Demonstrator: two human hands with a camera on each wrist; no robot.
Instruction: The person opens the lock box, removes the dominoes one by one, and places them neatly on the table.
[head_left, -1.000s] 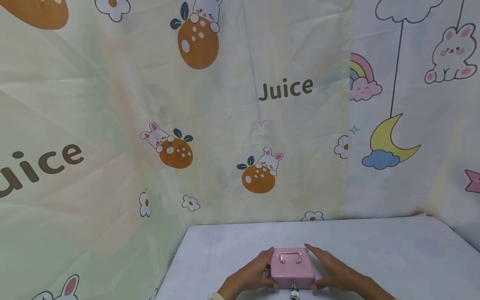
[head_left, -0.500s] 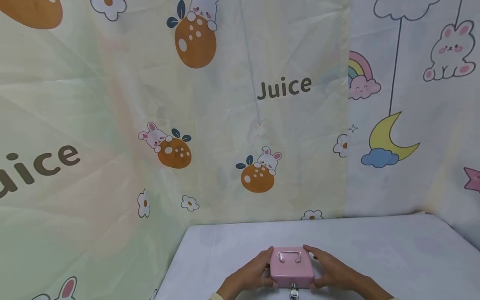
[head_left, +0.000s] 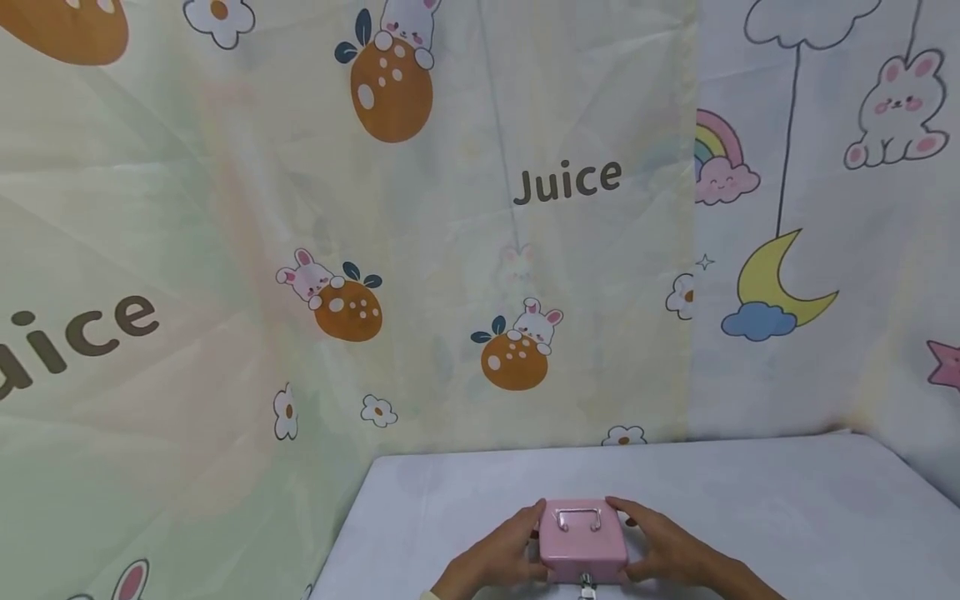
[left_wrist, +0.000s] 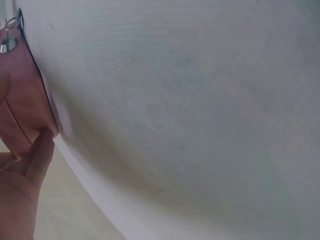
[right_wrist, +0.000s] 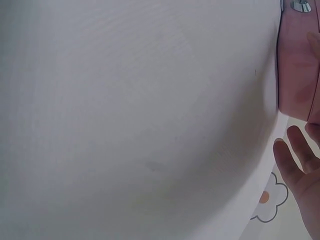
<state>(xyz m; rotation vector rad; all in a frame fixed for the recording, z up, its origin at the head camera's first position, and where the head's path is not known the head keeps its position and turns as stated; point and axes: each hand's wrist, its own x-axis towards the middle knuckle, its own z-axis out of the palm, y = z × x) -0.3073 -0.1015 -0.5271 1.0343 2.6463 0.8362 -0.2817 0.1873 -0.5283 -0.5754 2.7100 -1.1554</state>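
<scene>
A small pink metal cash box with a silver wire handle on its lid sits on the white table, lid down. At its front, a silver lock with a key in or hanging from it shows at the frame's lower edge. My left hand grips the left side, thumb near the front corner and fingers toward the back. From the right, my right hand holds it with index finger at the back corner and thumb at the front; its other fingers spread away from the box.
The white-covered table reaches back to a hanging cloth printed with rabbits, fruit and flowers. Another printed cloth hangs on the right.
The right hand's index finger has come in against the box's back right corner. The left hand keeps its hold, and the box stays about where it was.
</scene>
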